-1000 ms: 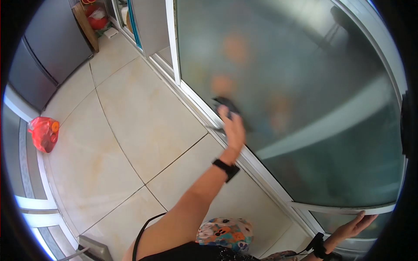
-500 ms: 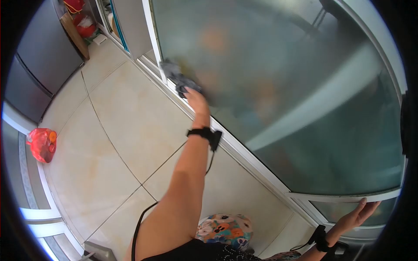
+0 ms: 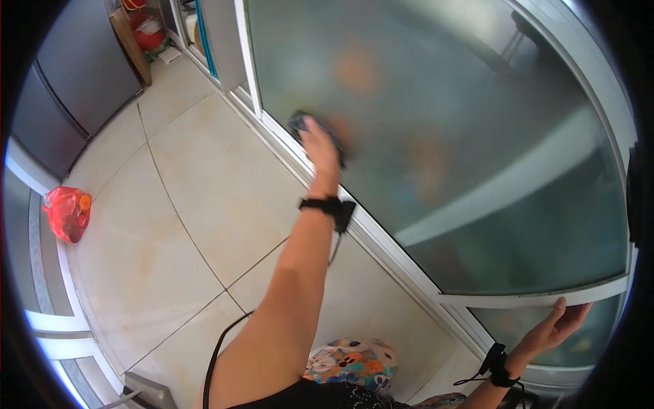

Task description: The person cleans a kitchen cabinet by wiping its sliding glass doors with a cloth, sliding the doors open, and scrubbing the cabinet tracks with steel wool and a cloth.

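Observation:
My left hand [image 3: 321, 151] presses a dark grey cloth [image 3: 298, 123] against the lower edge of a frosted glass door [image 3: 477, 150], by its white frame. The palm and fingers partly cover the cloth. Down at the right, my right hand [image 3: 553, 328] grips the white door frame rail [image 3: 531, 300], its thumb on the near side and its other fingertips partly hidden behind the rail. Black straps with small devices and cables circle both wrists.
A floor track [image 3: 388, 255] runs beneath the door across beige tiles [image 3: 197, 170]. A red plastic bag [image 3: 68, 215] lies at the left. Behind it stands a grey fridge [image 3: 88, 61]. A floral garment [image 3: 354, 361] shows below me.
My left hand has moved the cloth right along the bottom of the glass, away from the frame corner, and the cloth looks more bunched under it. My right hand stays on the rail.

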`<state>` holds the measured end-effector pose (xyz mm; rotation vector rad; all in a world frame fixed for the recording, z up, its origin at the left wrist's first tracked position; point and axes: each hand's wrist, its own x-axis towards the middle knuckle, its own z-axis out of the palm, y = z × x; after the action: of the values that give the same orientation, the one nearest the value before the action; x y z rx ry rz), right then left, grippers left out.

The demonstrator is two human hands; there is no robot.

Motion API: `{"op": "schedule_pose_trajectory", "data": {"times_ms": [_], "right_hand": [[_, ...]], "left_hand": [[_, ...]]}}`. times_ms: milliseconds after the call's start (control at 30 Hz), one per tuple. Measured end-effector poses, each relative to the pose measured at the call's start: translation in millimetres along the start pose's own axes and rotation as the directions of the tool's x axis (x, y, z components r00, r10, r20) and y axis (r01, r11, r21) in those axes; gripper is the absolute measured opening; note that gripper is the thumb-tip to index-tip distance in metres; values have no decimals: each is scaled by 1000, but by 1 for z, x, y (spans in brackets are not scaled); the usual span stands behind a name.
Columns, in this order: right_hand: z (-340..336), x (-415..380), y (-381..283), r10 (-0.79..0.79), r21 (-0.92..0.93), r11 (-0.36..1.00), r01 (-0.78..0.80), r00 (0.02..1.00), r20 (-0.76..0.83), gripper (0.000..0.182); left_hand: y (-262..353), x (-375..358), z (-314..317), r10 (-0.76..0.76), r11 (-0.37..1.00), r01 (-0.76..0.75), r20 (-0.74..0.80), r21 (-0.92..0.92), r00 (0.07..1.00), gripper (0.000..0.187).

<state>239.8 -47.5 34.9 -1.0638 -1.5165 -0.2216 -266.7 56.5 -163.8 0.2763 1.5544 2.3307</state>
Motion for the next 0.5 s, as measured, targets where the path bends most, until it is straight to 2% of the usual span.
{"op": "schedule_pose_trajectory", "data": {"times_ms": [33,67,133,200,233,267,300,333,400,467,500], "right_hand": [[-2,7,-7,40,-3,999,-40,999,-10,55],[2,5,-6,35,11,999,-35,999,-14,55],[1,4,2,27,-70,997,-26,1000,12,56],[-1,2,5,16,-110,994,-15,1000,12,57],[-5,1,7,13,-123,992,-10,1000,23,57],[-6,2,6,10,-130,992,-7,1000,22,57],[-6,3,4,6,-129,992,-3,1000,18,57],[-4,2,-1,1,-98,995,-1,1000,4,57],[0,3,-6,4,-45,999,-4,1000,-3,57],[-3,6,-6,9,-69,998,-11,999,-39,54],[-1,8,-12,27,-56,998,-29,999,-42,53]], "left_hand": [[14,-38,10,158,984,-157,-6,80,987,48],[7,-69,15,224,960,-223,14,167,975,50],[20,-99,3,194,938,-249,229,242,954,56],[-20,-34,-11,394,846,-416,136,333,909,60],[-14,4,-14,247,941,-233,-27,246,969,62],[3,36,-24,-33,995,37,-45,94,998,64],[13,62,-30,-189,980,191,-47,46,981,63],[14,69,-27,-153,987,150,-46,-62,987,63],[8,34,-18,77,967,-59,-63,250,995,59],[-41,-23,-14,171,951,-164,-6,262,985,55],[-43,-68,-17,268,919,-266,34,290,963,53]]}}
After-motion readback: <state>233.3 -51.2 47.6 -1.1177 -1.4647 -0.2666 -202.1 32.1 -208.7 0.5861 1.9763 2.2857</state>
